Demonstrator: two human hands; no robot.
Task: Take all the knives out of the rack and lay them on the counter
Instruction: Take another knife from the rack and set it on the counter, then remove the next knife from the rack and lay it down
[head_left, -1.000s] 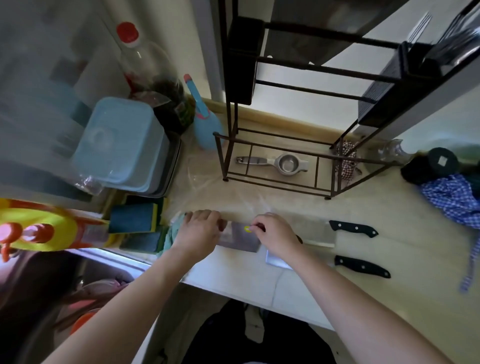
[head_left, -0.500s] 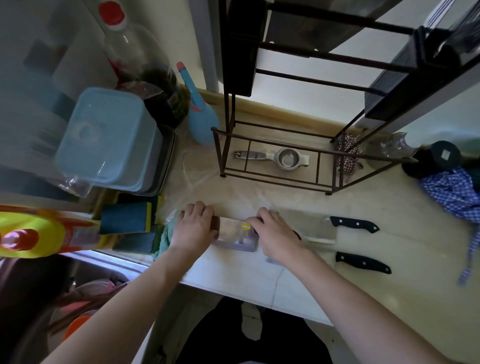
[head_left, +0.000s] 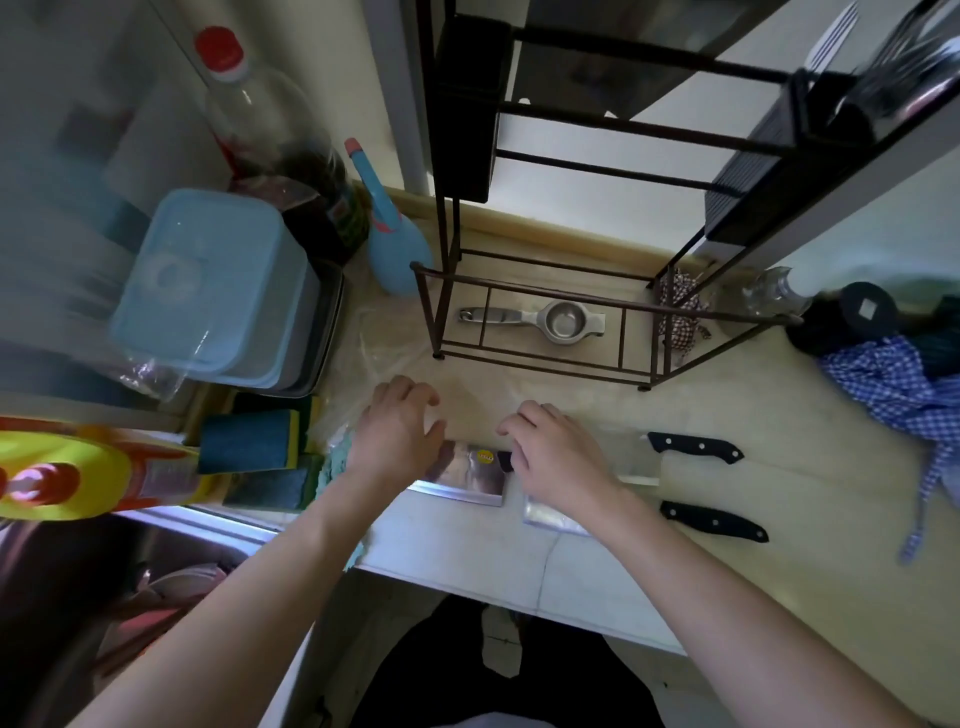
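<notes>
Head view: both hands hover with released grip, the left hand (head_left: 397, 436) and right hand (head_left: 558, 452) flanking the cleaver (head_left: 467, 475) lying at the desk (head_left: 779, 405) edge. A careless nudge could tip it off.

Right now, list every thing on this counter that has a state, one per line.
Left hand: open, fingers spread, over the cleaver's blade end.
Right hand: open, over the cleaver's handle end.
Cleaver: lying flat at the counter's front edge.
Upper black-handled knife: lying flat.
Lower black-handled knife: lying flat.
Citrus squeezer: closed, lying inside the rack's base.
Blue container: lid on.
Red-capped bottle: capped, upright.
</notes>
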